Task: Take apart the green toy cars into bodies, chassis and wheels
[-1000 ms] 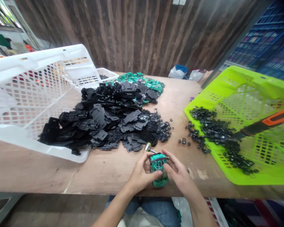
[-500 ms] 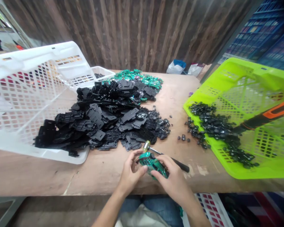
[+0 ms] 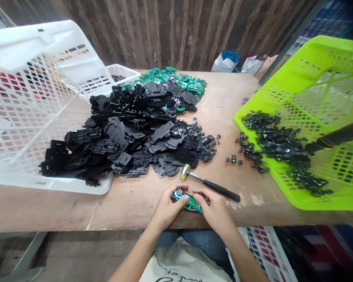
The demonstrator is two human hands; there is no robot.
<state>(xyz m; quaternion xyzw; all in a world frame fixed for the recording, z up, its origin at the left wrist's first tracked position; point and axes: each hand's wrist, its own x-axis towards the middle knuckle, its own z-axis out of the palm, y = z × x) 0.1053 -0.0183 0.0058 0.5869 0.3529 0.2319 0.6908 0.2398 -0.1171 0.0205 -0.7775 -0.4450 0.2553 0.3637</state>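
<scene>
A green toy car [image 3: 193,204] is held just over the table's front part, turned so that a wheel at its left end faces up. My left hand [image 3: 170,205] is closed round that end, thumb across the car's side. At the other end my right hand [image 3: 213,207] has its fingers curled and pressed on the car; its fingertips are partly hidden. Just beyond my hands lies a small hammer [image 3: 220,190] with a yellowish head and a black handle. Behind it spreads a heap of black plastic car bases [image 3: 122,145], with wheel axles [image 3: 208,143] at its right edge.
A white basket [image 3: 47,186] lies tipped at left, a lime-green basket [image 3: 282,196] at right with black wheel axles spilling out. An orange-black tool [image 3: 338,133] rests in the green one. Green car bodies [image 3: 191,80] are piled at the back beside a small white tray [image 3: 129,74].
The toy car has been turned in my hands, so a wheel now faces up at its left end. My view has tilted down slightly. The hammer lies in the same place.
</scene>
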